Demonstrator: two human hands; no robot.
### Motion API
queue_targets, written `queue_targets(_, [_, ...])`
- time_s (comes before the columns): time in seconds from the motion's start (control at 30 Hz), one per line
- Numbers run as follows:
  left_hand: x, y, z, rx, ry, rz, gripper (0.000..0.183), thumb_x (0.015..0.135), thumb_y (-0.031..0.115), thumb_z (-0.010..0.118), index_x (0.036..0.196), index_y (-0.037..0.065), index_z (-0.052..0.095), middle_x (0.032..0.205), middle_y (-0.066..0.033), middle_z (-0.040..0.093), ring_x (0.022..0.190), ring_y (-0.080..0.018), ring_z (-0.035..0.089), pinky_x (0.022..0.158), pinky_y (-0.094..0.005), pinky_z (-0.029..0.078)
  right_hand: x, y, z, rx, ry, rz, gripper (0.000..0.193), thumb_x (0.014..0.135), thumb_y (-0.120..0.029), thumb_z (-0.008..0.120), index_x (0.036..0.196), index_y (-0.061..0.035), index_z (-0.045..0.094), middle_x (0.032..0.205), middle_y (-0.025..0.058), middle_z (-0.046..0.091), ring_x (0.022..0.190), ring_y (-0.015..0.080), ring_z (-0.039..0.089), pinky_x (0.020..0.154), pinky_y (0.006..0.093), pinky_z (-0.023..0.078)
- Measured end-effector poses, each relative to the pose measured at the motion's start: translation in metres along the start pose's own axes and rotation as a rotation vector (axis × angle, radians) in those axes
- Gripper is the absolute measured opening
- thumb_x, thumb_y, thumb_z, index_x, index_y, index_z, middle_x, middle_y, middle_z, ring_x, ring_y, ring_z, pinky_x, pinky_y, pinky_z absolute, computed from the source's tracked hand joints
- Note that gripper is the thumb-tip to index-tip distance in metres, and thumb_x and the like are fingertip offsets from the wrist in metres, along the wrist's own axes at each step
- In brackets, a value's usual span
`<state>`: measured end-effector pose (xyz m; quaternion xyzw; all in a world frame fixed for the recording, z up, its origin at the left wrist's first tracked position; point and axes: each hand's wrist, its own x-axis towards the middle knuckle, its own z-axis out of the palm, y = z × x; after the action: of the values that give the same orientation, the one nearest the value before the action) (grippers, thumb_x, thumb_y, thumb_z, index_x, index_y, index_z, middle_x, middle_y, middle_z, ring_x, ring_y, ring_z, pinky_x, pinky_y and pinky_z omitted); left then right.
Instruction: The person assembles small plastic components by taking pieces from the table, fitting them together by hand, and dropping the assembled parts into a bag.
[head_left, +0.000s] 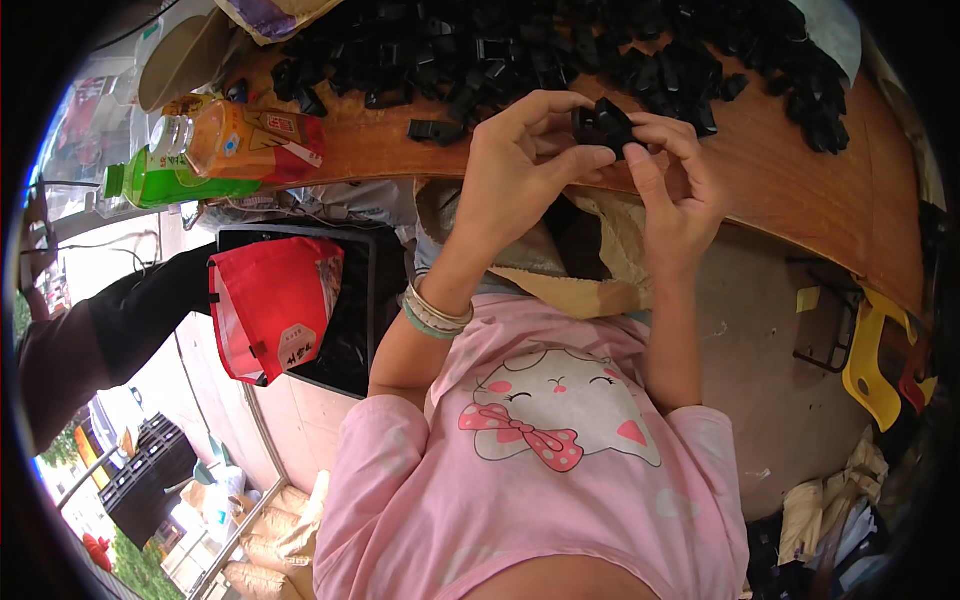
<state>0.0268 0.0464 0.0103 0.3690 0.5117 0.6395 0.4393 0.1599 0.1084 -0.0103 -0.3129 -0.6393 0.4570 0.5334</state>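
Just in front of the table's near edge, both my hands hold one small black plastic piece [602, 128], blocky in shape, possibly a buckle part. My left hand [520, 150] grips its left side between thumb and fingers. On the other side, my right hand [678, 175] pinches it with thumb and fingertips. Behind my hands lies a wide heap of similar black plastic pieces [480, 55] on the brown wooden table [770, 170]. A single black piece [435, 131] rests apart from the heap, left of my left hand.
An orange-labelled bottle [255, 140] and a green bottle [150, 183] lie at the table's left. Below them, a red bag [275, 310] sits over a black crate [365, 330]. An open paper sack [570, 290] is under my wrists. A yellow plastic object [872, 365] stands right.
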Motion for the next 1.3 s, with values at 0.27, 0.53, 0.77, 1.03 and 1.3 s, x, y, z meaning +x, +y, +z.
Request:
queue_targets(0.27, [-0.003,0.005,-0.004,0.006,-0.064,-0.115,0.028,0.084,-0.002,0.062,0.112,-0.006,0.056,0.09,-0.0134,0.066,0.076,-0.0173,0.068,0.063,-0.0259,0.056,0.006,0.003,-0.007,-0.228,-0.201,-0.418,0.016,0.079,0.001,0.065,0.095,-0.0016,0.065,0.097,0.0067,0.064,0.09,0.0182,0.056,0.077,0.0277,0.046])
queue_targets(0.53, [-0.016,0.002,0.002,0.354,-0.018,0.231,0.028,0.08,-0.006,0.06,0.108,-0.001,0.057,0.093,-0.0116,0.066,0.067,-0.0167,0.068,0.06,-0.0253,0.054,-0.014,-0.011,0.007,0.148,-0.157,0.22,0.027,0.085,0.002,0.059,0.112,-0.0006,0.06,0.11,0.0063,0.058,0.09,0.0099,0.054,0.079,0.022,0.045])
queue_targets(0.77, [-0.013,0.002,0.0,0.527,-0.007,0.425,0.02,0.079,-0.002,0.064,0.099,0.001,0.059,0.089,-0.01,0.065,0.064,-0.0203,0.066,0.054,-0.0283,0.051,-0.021,-0.003,-0.002,0.069,-0.149,0.109,0.023,0.082,0.004,0.062,0.105,0.0011,0.063,0.107,0.0071,0.059,0.088,0.0108,0.056,0.07,0.0231,0.046])
queue_targets(1.03, [0.059,0.028,-0.041,1.501,0.094,0.762,0.012,0.077,0.001,0.06,0.087,0.001,0.067,0.086,-0.0103,0.06,0.082,-0.0277,0.061,0.07,-0.0363,0.05,-0.008,0.002,-0.017,-0.478,-0.302,-0.001,0.018,0.078,0.0,0.066,0.096,-0.0003,0.066,0.096,0.0101,0.059,0.083,0.0239,0.059,0.068,0.0321,0.047])
queue_targets(1.3, [0.08,0.041,-0.048,1.659,-0.21,0.562,0.008,0.075,0.005,0.06,0.079,-0.001,0.062,0.083,-0.0158,0.055,0.085,-0.0328,0.055,0.071,-0.0411,0.045,0.028,0.027,-0.026,-1.151,-0.048,-0.35,0.018,0.075,-0.01,0.069,0.093,-0.0046,0.067,0.093,0.0065,0.056,0.091,0.0256,0.053,0.075,0.0384,0.043])
